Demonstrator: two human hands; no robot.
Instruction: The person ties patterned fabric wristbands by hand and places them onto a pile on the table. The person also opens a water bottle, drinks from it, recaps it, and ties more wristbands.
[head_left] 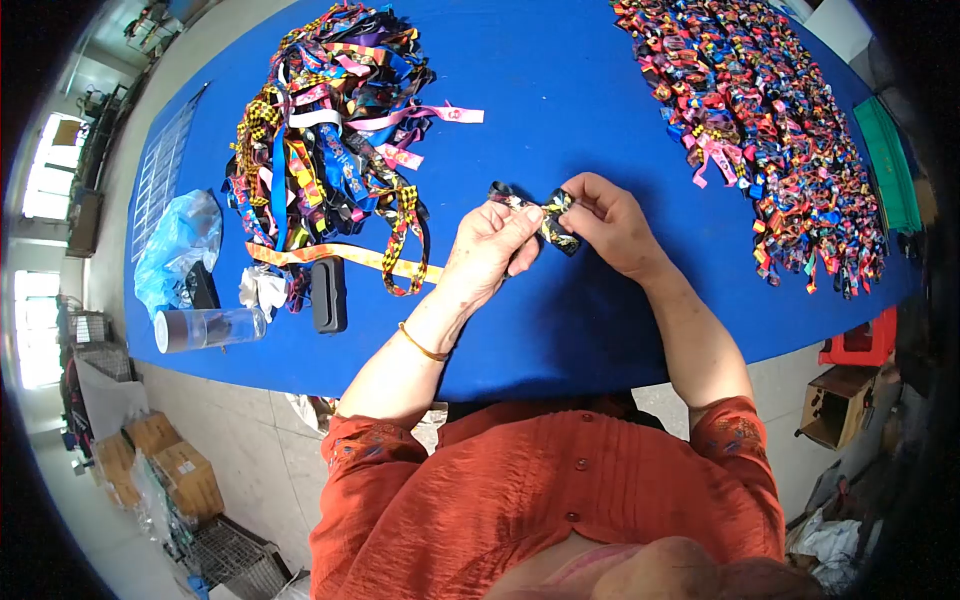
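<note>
My left hand [490, 245] pinches the middle of a dark patterned ribbon [562, 236] between thumb and fingers. The ribbon is folded into loops, and one end of it sticks out past the left fingertips. My right hand [612, 222] has its fingers closed on the loop at the right side. Both hands are just above the blue tabletop [520, 340]. To their left lies a large tangled heap of printed ribbons [330, 150]. An orange-yellow ribbon [350, 257] runs from that heap toward my left forearm.
At right lies a broad pile of knotted ribbon pieces [760, 140], with a pink ribbon [718, 152] at its edge. A clear bottle [215, 328], blue plastic bag [180, 250], crumpled tissue [263, 291] and black case [328, 295] stand at left. Cardboard boxes [185, 478] are on the floor.
</note>
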